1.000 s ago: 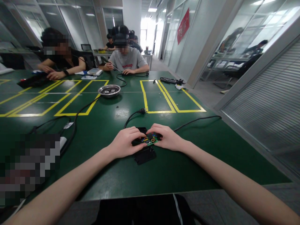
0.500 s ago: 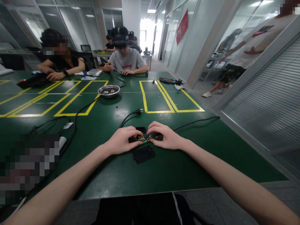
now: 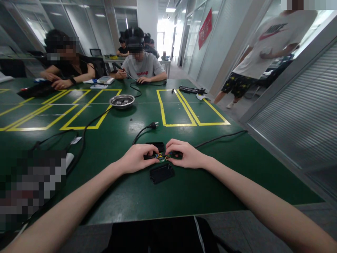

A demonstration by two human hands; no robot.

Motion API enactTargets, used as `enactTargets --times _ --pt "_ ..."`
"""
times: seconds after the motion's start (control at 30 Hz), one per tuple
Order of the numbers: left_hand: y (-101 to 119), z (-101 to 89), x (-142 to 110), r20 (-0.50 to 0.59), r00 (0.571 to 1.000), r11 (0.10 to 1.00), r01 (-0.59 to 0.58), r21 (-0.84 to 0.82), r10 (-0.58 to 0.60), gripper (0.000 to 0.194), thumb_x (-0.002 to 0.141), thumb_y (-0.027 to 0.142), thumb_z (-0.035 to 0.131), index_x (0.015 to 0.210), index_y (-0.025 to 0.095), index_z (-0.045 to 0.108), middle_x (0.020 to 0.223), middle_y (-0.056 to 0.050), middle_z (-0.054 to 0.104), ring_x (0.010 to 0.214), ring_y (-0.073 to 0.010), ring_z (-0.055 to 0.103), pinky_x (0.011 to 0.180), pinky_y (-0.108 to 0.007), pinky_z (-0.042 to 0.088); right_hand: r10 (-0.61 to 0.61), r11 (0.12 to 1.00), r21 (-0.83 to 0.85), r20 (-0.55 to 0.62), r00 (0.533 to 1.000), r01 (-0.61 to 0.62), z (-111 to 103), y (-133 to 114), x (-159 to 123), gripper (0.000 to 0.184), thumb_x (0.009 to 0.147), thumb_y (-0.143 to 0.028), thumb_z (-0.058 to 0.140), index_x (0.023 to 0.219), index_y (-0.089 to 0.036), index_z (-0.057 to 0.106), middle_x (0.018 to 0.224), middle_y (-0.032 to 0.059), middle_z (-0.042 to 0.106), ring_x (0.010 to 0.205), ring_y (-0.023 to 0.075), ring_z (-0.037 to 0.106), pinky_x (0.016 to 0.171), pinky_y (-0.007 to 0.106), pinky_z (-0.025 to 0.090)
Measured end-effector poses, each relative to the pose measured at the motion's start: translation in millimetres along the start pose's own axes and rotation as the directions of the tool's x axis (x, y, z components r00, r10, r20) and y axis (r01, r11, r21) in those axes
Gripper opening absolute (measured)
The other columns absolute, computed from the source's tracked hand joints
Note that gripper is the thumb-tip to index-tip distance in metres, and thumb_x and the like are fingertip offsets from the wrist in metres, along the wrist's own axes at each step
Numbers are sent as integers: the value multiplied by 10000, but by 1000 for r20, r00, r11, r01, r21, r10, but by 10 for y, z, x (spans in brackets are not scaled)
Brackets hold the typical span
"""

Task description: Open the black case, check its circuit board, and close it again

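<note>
My left hand [image 3: 140,157] and right hand [image 3: 185,154] pinch circuit board [image 3: 162,159] from either side. Board between near cover [image 3: 162,174] and far cover [image 3: 160,146], latter partly blocked by left hand. Plug [image 3: 153,125] beyond; metal bowl [image 3: 122,106] farther left.

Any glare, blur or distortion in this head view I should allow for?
Head view: pale glare on the green tabletop left of the power plug; far window washed out; wide-angle stretch toward edges; circuit board between left hand and right hand too small for fine detail.

The left hand [image 3: 138,158] and right hand [image 3: 185,154] partly hide the circuit board [image 3: 161,159].
</note>
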State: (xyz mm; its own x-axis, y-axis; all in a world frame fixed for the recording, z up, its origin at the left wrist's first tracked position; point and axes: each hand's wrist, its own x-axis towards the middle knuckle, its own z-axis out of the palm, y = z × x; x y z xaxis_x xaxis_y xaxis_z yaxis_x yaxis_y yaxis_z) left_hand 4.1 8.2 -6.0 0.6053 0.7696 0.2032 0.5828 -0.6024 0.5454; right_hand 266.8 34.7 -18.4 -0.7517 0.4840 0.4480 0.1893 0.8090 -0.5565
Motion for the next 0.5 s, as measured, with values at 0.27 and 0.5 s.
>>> enactTargets --times 0.27,0.5 --pt "-30 -17 -4 5 1000 1000 8 -12 -8 248 905 410 735 1004 183 738 717 33 635 609 -118 544 611 -227 382 16 999 -30 7 1000 -15 39 -23 14 83 902 -162 688 981 -189 687 1055 80 663 866 171 660 658 254 535" --pt "-45 -23 -3 -6 999 999 -52 12 52 221 938 390 706 873 178 705 798 -5 711 689 -141 622 649 -235 423 11 1000 -22 -18 1000 -12 45 -32 24 84 906 -160 675 984 -192 680 1053 78 659 911 181 667 708 270 556"
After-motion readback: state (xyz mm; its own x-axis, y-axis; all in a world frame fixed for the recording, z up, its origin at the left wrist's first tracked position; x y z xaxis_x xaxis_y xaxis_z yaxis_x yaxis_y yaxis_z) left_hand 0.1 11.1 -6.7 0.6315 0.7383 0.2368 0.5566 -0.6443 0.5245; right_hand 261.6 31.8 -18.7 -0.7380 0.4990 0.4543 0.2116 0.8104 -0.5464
